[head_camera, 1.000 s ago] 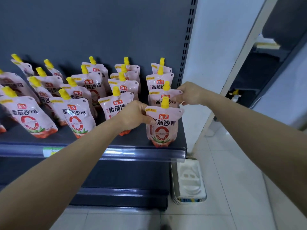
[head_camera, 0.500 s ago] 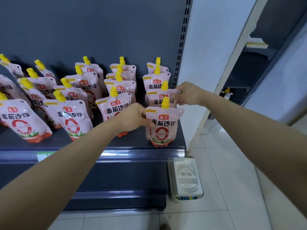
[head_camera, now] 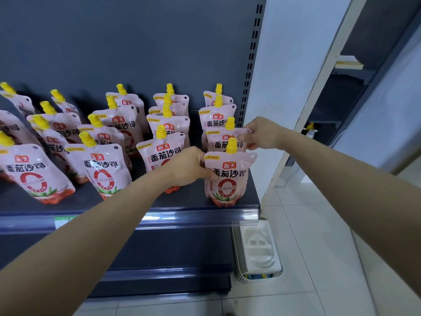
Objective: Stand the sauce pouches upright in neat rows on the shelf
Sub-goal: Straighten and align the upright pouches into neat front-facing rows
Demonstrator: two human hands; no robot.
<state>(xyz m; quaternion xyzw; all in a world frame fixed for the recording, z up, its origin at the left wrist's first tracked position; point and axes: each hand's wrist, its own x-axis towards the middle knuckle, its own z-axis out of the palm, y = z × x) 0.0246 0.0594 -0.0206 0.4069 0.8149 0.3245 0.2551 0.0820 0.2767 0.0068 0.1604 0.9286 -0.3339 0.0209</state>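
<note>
Front pouch (head_camera: pixel 227 176) stands upright at the shelf's (head_camera: pixel 193 207) front right corner, yellow cap up. Left hand (head_camera: pixel 190 166) grasps its left edge. Second pouch (head_camera: pixel 224 140) directly behind it; right hand (head_camera: pixel 259 133) pinches its top right corner. More pouches (head_camera: pixel 102 165) stand in rows leftward, several leaning. White tray (head_camera: pixel 257 247) on the floor beside the shelf.

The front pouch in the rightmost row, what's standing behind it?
Behind the front pouch stand three more pouches in a row; the nearest, the second pouch, is pinched at its top corner by the right hand. Their lower halves are covered, so their bases cannot be seen.
</note>
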